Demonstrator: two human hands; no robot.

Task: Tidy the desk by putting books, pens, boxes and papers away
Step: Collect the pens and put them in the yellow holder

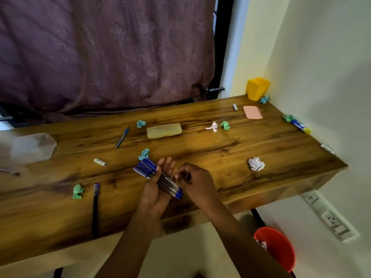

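**A:** What does the head camera show of the hands?

**B:** Over the near edge of a wooden desk [220, 149], the left hand [154, 189] lies palm up and grips a bundle of pens [146, 166] with blue caps, thumb clamped across the barrels. The right hand [197, 182] sits just beside the bundle with its fingers curled. I cannot tell whether they pinch a pen.

**A:** And on the desk?

**B:** A blue pen [122, 137] lies loose farther back and a dark pen [95, 207] lies at the near left. A ball of white crumpled paper [256, 164] lies to the right. A yellow cup [257, 88] stands in the far corner, and a red bin [279, 249] stands below the desk.
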